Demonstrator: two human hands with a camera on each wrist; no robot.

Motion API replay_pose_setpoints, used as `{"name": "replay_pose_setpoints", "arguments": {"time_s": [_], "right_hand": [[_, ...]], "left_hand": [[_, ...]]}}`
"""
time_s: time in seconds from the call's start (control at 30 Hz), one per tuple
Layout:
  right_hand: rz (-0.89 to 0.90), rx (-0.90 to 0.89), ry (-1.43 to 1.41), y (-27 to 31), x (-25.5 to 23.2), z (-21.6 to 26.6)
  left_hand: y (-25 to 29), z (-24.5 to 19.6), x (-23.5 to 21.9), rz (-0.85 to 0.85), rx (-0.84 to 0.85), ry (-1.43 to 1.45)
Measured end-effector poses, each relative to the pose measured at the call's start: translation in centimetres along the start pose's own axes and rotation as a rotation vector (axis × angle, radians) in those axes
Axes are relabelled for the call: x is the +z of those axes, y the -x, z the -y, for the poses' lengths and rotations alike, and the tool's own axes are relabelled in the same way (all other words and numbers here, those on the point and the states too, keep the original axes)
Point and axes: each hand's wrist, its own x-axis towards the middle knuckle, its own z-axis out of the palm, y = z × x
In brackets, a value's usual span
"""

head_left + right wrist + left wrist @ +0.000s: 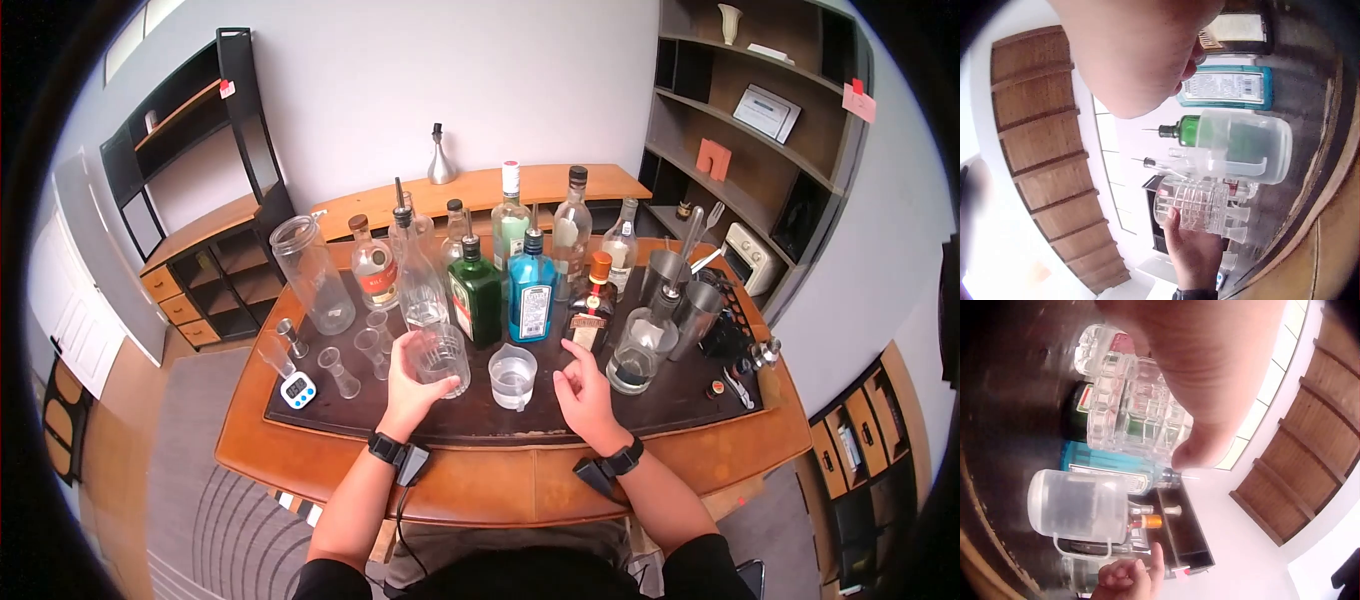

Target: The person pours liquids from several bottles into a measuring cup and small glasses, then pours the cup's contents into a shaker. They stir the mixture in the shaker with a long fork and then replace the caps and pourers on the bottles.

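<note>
My left hand [408,385] grips a clear cut-glass mixing glass [440,362], its thumb across the near side. In the left wrist view the block-patterned wall of this mixing glass [1138,409] lies under the fingers. Just right of it stands a translucent plastic jug [512,380] with a handle, clear liquid inside. My right hand [585,400] is beside the jug, holding nothing; its index finger points forward and the other fingers curl loosely. Behind the jug stand a blue bottle [532,295], a green bottle [478,300] and a dark, orange-capped bottle [590,318].
More bottles and a tall glass jar [318,285] line the back and left. Several small glasses [340,375] and a white timer [298,390] are at left. Toward the right are a spouted bottle [640,350], metal shakers [700,315] and a corkscrew [738,390].
</note>
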Motion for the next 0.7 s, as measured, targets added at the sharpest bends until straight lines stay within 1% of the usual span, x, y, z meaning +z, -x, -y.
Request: {"name": "replay_pose_setpoints", "arguments": {"time_s": [0.03, 0.07, 0.1, 0.2, 0.27, 0.3, 0.33, 0.4, 0.43, 0.47, 0.53, 0.57, 0.6, 0.63, 0.67, 0.7], "right_hand": [[0.008, -0.053, -0.017, 0.4, -0.1, 0.5], [0.017, -0.106, -0.035, 0.9, -0.1, 0.9], [0.013, -0.178, -0.024, 1.4, 0.3, 1.3], [0.159, -0.249, -0.085, 2.6, 2.3, 4.6], [0.263, -0.219, -0.039, 3.4, 3.6, 6.5], [0.32, -0.177, -0.1, 3.8, 4.5, 6.4], [0.316, -0.18, -0.098, 3.8, 5.0, 6.4], [0.318, -0.081, -0.257, 3.8, 5.6, 6.6], [0.351, -0.01, -0.246, 3.7, 5.8, 6.1], [0.35, -0.011, -0.245, 3.9, 5.9, 5.7], [0.267, 0.026, -0.383, 4.7, 5.9, 5.3], [0.254, 0.039, -0.336, 5.1, 5.4, 5.5], [0.251, 0.04, -0.332, 5.8, 4.9, 5.6], [0.225, 0.082, -0.435, 6.5, 4.2, 5.4], [0.2, 0.124, -0.537, 7.3, 3.4, 5.1], [0.199, 0.145, -0.515, 7.8, 2.2, 4.6]], "left_hand": [[0.2, -0.7, 0.0, 0.026, 0.004, 0.079], [0.5, -1.4, 0.0, 0.024, 0.004, 0.083], [0.8, -2.1, -0.1, 0.078, -0.02, 0.15], [1.6, -3.0, 0.1, 0.218, -0.056, 0.326], [2.0, -3.5, 0.6, 0.292, -0.029, 0.316], [2.3, -3.9, 1.0, 0.325, -0.037, 0.349], [2.5, -4.0, 1.2, 0.377, -0.019, 0.345], [3.2, -3.7, 1.8, 0.434, -0.04, 0.342], [3.4, -3.4, 2.2, 0.464, -0.033, 0.347], [3.7, -3.3, 2.5, 0.491, -0.078, 0.349], [4.1, -3.4, 3.0, 0.521, -0.091, 0.342], [4.0, -3.3, 3.0, 0.523, -0.09, 0.345], [3.8, -3.0, 3.0, 0.562, -0.008, 0.258], [3.6, -2.8, 3.0, 0.598, 0.074, 0.172], [3.5, -3.0, 3.1, 0.598, 0.075, 0.179], [3.4, -3.2, 3.0, 0.542, 0.015, 0.226]]}}
